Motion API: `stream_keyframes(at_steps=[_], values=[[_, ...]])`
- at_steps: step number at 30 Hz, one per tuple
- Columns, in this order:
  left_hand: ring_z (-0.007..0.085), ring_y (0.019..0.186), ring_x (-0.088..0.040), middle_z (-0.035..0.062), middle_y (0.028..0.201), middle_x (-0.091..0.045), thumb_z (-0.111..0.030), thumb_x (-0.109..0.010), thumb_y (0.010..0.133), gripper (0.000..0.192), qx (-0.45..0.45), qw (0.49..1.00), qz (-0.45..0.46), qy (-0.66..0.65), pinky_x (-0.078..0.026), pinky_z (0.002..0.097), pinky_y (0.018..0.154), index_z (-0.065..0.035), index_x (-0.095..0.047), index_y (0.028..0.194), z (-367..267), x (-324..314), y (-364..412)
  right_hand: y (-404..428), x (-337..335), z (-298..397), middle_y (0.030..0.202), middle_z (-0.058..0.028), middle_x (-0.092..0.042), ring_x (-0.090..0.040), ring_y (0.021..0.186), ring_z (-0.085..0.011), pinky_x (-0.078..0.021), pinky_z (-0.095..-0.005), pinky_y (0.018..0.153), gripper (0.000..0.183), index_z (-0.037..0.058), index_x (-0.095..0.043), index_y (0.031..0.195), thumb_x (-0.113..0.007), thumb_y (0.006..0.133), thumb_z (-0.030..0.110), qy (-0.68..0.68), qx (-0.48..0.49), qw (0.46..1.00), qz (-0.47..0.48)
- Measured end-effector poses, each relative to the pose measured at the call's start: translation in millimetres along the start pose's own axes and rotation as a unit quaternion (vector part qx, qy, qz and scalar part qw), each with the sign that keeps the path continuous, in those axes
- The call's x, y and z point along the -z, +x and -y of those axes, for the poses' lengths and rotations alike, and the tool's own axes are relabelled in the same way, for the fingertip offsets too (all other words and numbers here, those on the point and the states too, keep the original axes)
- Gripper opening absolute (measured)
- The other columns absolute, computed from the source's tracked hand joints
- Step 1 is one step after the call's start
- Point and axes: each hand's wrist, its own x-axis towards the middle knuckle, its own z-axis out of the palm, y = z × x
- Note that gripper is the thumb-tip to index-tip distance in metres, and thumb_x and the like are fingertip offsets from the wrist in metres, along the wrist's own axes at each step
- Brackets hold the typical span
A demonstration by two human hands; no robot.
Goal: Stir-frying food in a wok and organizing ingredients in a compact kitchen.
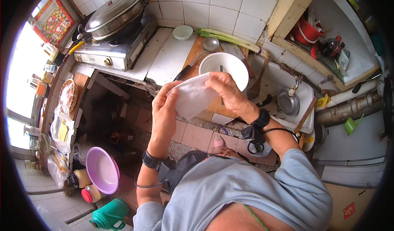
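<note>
Both hands hold a thin, translucent white sheet or bag (195, 97) stretched between them. My left hand (166, 106) pinches its left edge between thumb and fingers. At the upper right corner, my right hand (226, 91) grips it, in front of a white bowl (226, 62). A dark, thin utensil leans in that bowl, partly hidden by the hand. Beneath lies a wooden cutting board (197, 51) with a metal ladle (210, 44) on it, its black handle pointing towards my left hand. Behind the bowl are green onions (231, 40) and a wooden-handled cleaver.
A gas stove (101, 58) carries a large lidded pan (114, 14) at upper left. A small pale bowl (182, 33) stands by the tiled wall. The sink (303, 108) at right holds a metal bowl (288, 101). At lower left are a purple basin (102, 170) and a green thermos (110, 214).
</note>
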Motion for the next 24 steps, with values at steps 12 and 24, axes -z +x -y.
stream_keyframes(at_steps=[12, 24], values=[[0.0108, 0.074, -0.061, 0.0044, 0.086, -0.064, -0.014, -0.064, 0.086, 0.023, 0.033, 0.998, -0.023, -0.055, -0.05, 0.0242, 0.067, 0.0029, -0.061, 0.101, 19, 1, -3, -1, -12, 12, 0.073, 0.0044, -0.055, -0.047, 0.065, -0.0009, -0.0388, -0.0173, 0.059, 0.019, 0.0031, -0.059, 0.084, -0.053, 0.089, 0.02, -0.089, 0.071, 0.993, -0.021], [0.0155, 0.066, -0.063, 0.0087, 0.079, -0.063, -0.036, -0.045, 0.096, 0.041, 0.056, 0.998, -0.025, -0.013, -0.055, 0.0297, 0.057, 0.0026, -0.06, 0.092, 16, 14, -2, -7, -8, 9, 0.079, 0.0029, -0.059, -0.05, 0.07, -0.0022, -0.0418, -0.0191, 0.064, 0.019, 0.0007, -0.06, 0.089, -0.053, 0.087, 0.018, -0.012, 0.047, 0.999, -0.019]])
